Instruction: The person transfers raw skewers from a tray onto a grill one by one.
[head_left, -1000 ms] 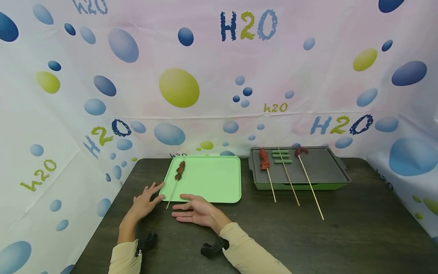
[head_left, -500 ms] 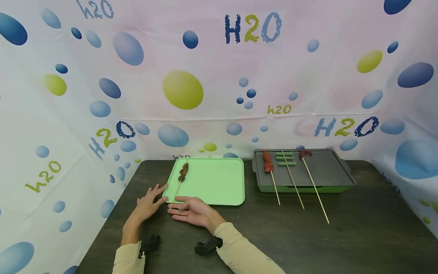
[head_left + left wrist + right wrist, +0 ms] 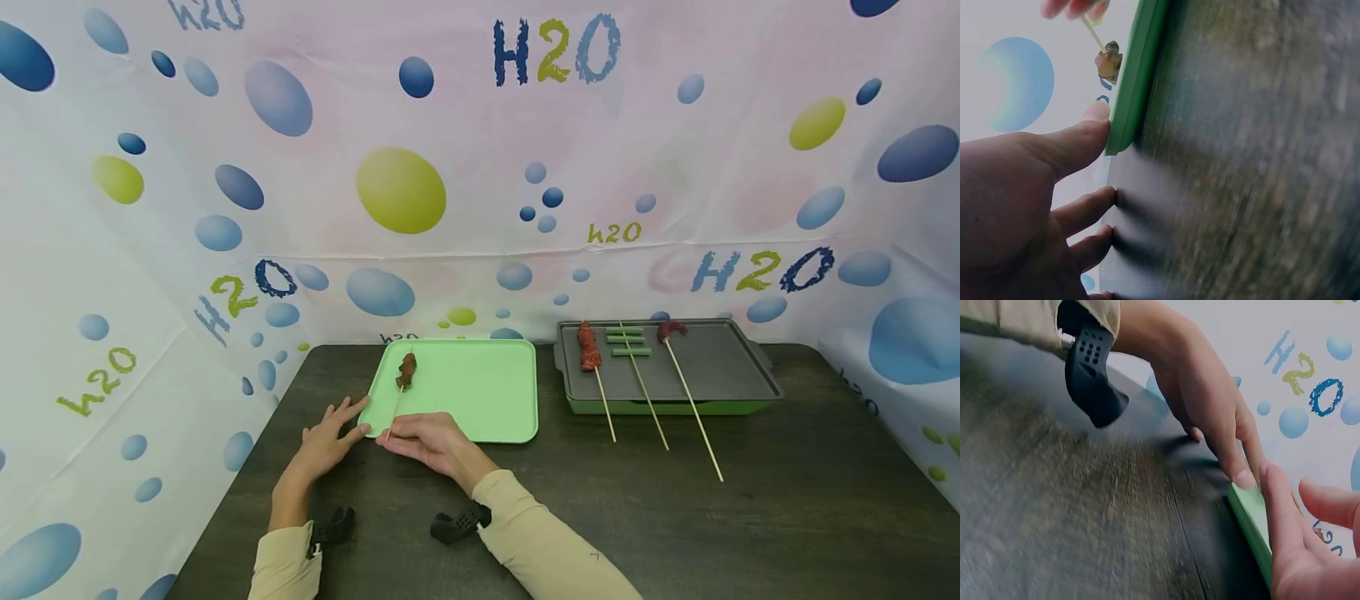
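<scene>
A skewer of brown meat pieces [image 3: 406, 372] lies slanted at the left side of a light green tray [image 3: 476, 387]. My right hand [image 3: 431, 440] is at the tray's front edge and pinches the lower end of the skewer's thin stick between thumb and fingers. The left hand [image 3: 321, 443] is at the tray's front left corner, its fingers spread. In the left wrist view the thumb [image 3: 1088, 134] touches the tray wall [image 3: 1135, 87], while the other fingertips reach down to the tabletop. The right wrist view shows the right hand [image 3: 1310, 550] close beside the left hand [image 3: 1207, 400].
A grey grill pan [image 3: 712, 367] with a green base stands at the right. Across its left half lie a red meat skewer [image 3: 589, 348], a green vegetable skewer [image 3: 626, 340] and a skewer with a curled red piece [image 3: 670, 330]. Their sticks overhang the dark table [image 3: 570, 508].
My right hand came left to the skewer's stick, and its fingers closed on the lower end. That end has shifted slightly right and away. The left hand stays at the tray corner.
</scene>
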`<state>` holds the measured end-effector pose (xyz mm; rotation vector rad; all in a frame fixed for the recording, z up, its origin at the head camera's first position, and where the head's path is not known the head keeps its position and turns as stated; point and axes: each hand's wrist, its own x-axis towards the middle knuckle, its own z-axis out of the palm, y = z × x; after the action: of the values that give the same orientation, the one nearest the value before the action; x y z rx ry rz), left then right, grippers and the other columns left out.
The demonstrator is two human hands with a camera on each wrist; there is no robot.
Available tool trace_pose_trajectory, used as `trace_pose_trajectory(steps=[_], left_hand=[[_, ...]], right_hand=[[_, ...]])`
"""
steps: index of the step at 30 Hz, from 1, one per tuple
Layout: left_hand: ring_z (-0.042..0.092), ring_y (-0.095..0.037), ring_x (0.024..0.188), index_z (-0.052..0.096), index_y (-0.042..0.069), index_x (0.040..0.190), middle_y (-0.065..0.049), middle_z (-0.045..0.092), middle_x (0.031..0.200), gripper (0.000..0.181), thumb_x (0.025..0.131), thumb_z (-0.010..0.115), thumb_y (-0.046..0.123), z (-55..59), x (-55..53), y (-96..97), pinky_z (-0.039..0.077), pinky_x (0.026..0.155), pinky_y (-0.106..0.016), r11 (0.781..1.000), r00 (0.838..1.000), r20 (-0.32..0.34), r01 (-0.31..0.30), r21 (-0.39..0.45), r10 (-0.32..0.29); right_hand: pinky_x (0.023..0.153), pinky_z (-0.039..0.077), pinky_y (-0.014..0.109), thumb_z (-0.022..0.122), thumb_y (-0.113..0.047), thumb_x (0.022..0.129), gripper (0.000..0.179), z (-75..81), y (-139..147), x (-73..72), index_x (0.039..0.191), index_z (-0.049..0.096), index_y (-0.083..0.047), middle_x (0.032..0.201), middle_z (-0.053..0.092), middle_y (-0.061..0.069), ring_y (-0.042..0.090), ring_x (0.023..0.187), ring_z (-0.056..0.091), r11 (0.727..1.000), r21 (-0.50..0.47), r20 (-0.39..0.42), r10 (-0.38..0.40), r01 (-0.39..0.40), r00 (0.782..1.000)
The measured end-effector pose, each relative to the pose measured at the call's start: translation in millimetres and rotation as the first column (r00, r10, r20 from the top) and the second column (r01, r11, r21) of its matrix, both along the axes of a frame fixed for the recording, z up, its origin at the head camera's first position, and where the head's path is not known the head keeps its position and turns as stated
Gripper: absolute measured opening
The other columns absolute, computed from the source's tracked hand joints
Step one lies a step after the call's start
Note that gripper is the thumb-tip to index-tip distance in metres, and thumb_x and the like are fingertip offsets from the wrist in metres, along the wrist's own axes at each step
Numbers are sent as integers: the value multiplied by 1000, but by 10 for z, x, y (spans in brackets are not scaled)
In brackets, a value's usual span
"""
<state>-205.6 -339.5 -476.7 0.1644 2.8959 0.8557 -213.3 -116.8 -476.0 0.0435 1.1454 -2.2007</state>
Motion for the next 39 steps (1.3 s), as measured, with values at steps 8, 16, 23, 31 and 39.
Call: trace_pose_trajectory(steps=[8,16,23,31,39], left_hand=[[11,-63,146,39,5,158,-35,22,161,60,106,58,31,-8,-5,-9,4,101,-89,1000,1000,-14,0,-13,0],[9,-63,146,38,4,158,-35,21,161,62,106,57,32,-8,-13,-6,2,102,-88,1000,1000,-24,15,-6,-15],[6,-62,147,35,5,159,-35,18,162,63,108,55,34,-44,-12,-25,1,102,-88,1000,1000,-18,25,-6,-25],[5,-63,147,35,4,159,-35,17,162,62,108,55,32,-31,1,-38,0,101,-88,999,999,-24,36,18,-35],[5,-63,147,35,5,159,-36,17,162,65,107,55,36,-39,-11,-42,0,100,-89,999,999,-16,44,27,-43]], right_hand=[[88,59,37,64,8,97,47,-9,139,-23,142,52,13,114,71,30,33,104,73,995,96,-91,-15,24,996],[86,60,35,66,7,96,44,-56,332,28,139,57,10,109,72,29,31,101,75,994,103,-116,-17,29,993],[87,59,36,67,6,96,45,-93,487,106,140,57,10,114,70,32,30,101,75,996,89,-140,-5,17,990],[89,59,37,66,7,96,48,-15,631,190,142,55,9,117,68,34,29,101,75,998,55,-164,8,1,986],[89,58,36,67,5,95,50,49,774,307,143,54,9,122,65,36,28,102,75,999,36,-182,9,-3,983]])
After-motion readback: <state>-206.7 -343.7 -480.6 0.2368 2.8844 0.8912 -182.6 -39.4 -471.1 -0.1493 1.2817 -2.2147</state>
